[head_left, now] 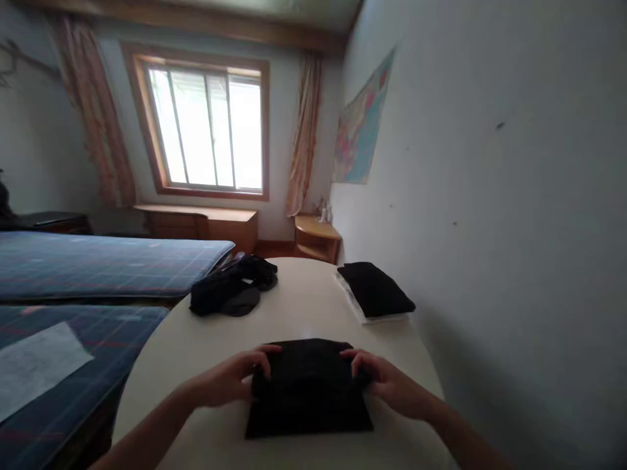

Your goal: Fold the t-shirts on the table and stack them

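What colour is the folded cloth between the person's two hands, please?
The folded cloth is black, seen best in the head view.

Plain black is seen on the folded cloth [311,401] at front; the same col. is repeated on the rt. bundle [377,290] and, w/ dk. grey, on the crumpled clothes [228,290]. The tabletop [298,303] is coloured cream-white. By thin red and pale lines, the blue mattresses [112,267] are crossed. The curtains [93,117] are tinted pinkish orange; the wall map [365,124] is printed in lt. blue, pink, beige.
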Demonstrator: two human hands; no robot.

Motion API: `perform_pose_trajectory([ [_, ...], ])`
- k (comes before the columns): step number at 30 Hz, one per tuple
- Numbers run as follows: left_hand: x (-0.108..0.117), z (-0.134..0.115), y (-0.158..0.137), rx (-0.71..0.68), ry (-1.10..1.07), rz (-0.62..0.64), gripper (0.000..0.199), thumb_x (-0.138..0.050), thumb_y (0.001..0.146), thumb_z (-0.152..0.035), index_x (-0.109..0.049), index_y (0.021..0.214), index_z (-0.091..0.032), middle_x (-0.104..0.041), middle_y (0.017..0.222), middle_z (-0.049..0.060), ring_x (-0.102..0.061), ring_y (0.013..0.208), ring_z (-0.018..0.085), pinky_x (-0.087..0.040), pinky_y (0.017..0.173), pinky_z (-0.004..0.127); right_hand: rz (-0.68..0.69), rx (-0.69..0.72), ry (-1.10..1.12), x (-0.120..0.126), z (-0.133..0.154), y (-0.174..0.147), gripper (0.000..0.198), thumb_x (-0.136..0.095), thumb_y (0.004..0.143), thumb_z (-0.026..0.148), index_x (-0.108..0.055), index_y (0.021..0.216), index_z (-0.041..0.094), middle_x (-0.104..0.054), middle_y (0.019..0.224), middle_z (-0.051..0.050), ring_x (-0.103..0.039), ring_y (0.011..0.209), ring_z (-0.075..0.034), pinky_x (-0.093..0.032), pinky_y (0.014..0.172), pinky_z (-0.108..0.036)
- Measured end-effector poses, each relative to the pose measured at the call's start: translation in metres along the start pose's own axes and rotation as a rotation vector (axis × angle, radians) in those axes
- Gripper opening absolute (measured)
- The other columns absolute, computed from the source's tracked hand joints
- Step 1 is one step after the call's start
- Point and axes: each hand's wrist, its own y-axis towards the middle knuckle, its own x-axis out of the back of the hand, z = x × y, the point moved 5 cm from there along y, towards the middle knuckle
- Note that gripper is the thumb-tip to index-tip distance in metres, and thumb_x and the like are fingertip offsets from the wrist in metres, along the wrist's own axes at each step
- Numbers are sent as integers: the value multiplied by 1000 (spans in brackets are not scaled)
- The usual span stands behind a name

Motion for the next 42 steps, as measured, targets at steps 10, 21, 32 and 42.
perform_pose_trajectory([
  [10, -3, 13, 9, -35, 198, -55, 31, -62, 65, -7, -58, 91, -21, -32, 153, 7, -45, 131, 32, -44, 101, 38, -34, 25, -163, -13, -9, 3, 27, -47, 63, 6, -52, 85, 22, -48, 143, -14, -46, 133, -26, -34, 106, -41],
  [21, 16, 21, 52, -75, 324, -204, 38, -57, 58, -4, -42, 86, -23, -31, 155, 12, -36, 139, 29, -37, 106, 39, -155, 20, -670, 3, -6, 49, 41, -53, 61, 11, -55, 101, 21, -50, 142, -12, -22, 147, -31, -15, 118, -52],
  [32, 33, 31, 46, -157, 194, -452, 20, -40, 94, -32, -53, 105, -22, -55, 138, 11, -50, 126, 24, -38, 108, 38, -26, 142, -857, -92, 40, 98, 87, -69, 75, 55, -33, 150, 28, -27, 160, -10, -9, 149, -33, -5, 119, -55],
  [42, 55, 68, 55, 91, 392, -745, 46, -53, 83, -28, -54, 128, -16, -69, 115, 11, -61, 113, 25, -43, 103, 40, -149, 161, -606, -101, 32, 101, 35, -62, 87, 36, -64, 120, 27, -56, 140, -4, -35, 142, -25, -15, 119, -49],
])
